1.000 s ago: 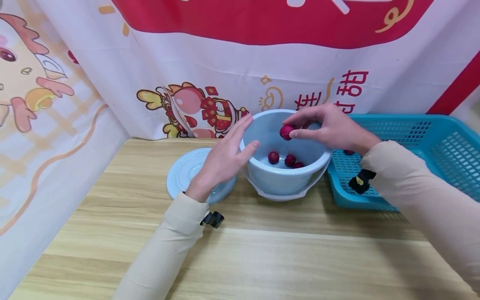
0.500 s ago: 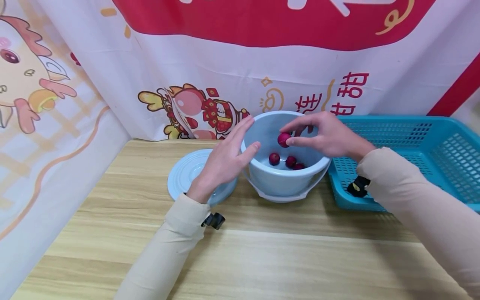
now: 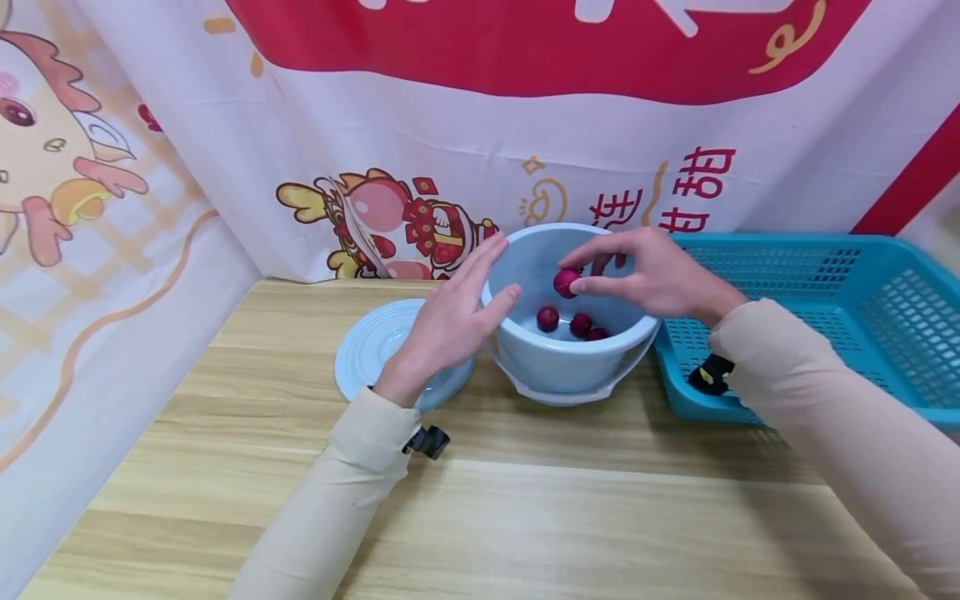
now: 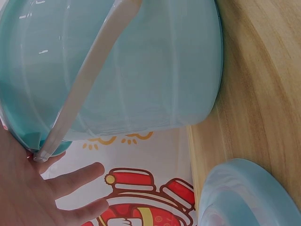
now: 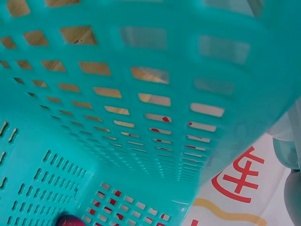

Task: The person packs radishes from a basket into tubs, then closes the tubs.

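A light blue bucket stands upright on the table, several dark red plums lying at its bottom. Inside its mouth, above those, my right hand pinches another plum between thumb and fingers. My left hand rests against the left side of the rim with its fingers stretched out; the left wrist view has these fingers beside the end of the white bail handle. The right hand is out of sight in its own wrist view, which faces the basket.
To the bucket's right is a turquoise slotted basket, partly beneath the right forearm. One plum lies in it, at the bottom of the right wrist view. The round blue lid lies left of the bucket. A printed cloth hangs behind.
My right hand has come down and slightly left into the bucket's mouth, still pinching the plum. The left hand keeps its place at the rim.
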`<action>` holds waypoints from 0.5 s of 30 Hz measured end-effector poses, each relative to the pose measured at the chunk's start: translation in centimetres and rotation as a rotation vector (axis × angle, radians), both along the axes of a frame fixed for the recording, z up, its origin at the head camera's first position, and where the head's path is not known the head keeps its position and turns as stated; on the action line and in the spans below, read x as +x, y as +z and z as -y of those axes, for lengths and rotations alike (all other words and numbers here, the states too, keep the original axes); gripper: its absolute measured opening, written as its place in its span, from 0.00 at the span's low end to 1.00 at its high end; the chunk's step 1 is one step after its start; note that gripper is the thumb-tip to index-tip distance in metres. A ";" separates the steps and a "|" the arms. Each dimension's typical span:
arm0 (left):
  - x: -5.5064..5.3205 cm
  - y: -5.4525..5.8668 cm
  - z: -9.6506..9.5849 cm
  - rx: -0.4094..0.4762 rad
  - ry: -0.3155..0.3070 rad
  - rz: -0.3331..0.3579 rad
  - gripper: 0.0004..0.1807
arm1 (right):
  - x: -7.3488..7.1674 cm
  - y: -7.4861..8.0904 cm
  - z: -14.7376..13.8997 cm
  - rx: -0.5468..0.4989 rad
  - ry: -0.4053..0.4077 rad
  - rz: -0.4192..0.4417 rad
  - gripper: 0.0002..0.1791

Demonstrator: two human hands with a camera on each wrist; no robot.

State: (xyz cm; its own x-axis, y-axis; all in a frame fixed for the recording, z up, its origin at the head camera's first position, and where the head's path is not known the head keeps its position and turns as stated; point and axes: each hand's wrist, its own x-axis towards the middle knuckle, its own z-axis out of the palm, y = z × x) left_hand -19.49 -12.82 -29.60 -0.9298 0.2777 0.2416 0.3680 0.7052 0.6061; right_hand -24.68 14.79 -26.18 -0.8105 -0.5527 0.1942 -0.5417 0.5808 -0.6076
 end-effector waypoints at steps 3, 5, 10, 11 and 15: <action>0.0 -0.1 0.1 0.000 -0.003 -0.003 0.41 | -0.1 -0.1 0.1 -0.001 0.003 0.000 0.21; 0.0 -0.1 0.1 -0.001 -0.005 -0.003 0.41 | -0.2 -0.2 0.1 -0.002 0.004 0.000 0.21; 0.0 0.0 0.2 -0.002 -0.006 -0.002 0.41 | -0.1 -0.2 0.1 0.004 -0.001 -0.010 0.21; 0.0 0.0 0.2 -0.001 -0.007 -0.003 0.41 | -0.2 -0.2 0.1 0.005 -0.002 -0.013 0.21; 0.0 -0.1 0.1 0.000 -0.011 -0.007 0.41 | -0.2 -0.2 0.1 0.002 -0.006 -0.021 0.21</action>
State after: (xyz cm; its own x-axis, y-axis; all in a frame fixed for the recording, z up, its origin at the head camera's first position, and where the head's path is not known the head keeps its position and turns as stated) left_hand -19.46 -12.97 -29.65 -0.9249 0.2881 0.2481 0.3802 0.7007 0.6037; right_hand -24.85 14.73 -26.37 -0.8092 -0.5486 0.2103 -0.5512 0.5850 -0.5949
